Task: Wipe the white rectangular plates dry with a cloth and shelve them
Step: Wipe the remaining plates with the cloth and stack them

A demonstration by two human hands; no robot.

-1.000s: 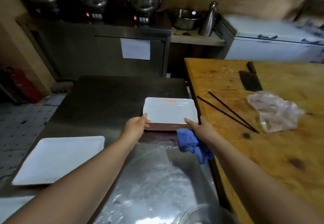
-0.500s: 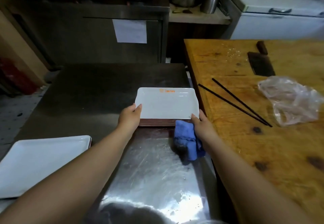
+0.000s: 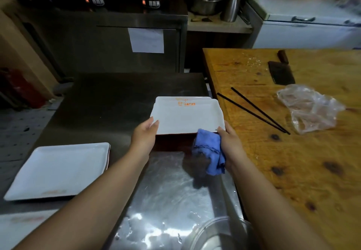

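Observation:
A white rectangular plate (image 3: pixel 187 116) with an orange logo is lifted a little off a stack of like plates (image 3: pixel 183 98) on the steel table (image 3: pixel 109 101). My left hand (image 3: pixel 143 138) grips its near left corner. My right hand (image 3: pixel 230 144) grips its near right corner and also holds a bunched blue cloth (image 3: pixel 210 150), which hangs below the plate's edge. A larger stack of white rectangular plates (image 3: pixel 58 169) lies at the left of the table.
A wooden table (image 3: pixel 293 152) stands on the right with two black chopsticks (image 3: pixel 256 110), a cleaver (image 3: pixel 281 73) and a crumpled plastic bag (image 3: pixel 310 109). A glass bowl rim (image 3: pixel 214 234) sits at the near edge. Steel counter with pots behind; white freezer (image 3: pixel 304 32) at back right.
Both hands have raised the top plate toward me, so the plate beneath now shows behind it. The cloth stays in my right hand. The camera tilted slightly.

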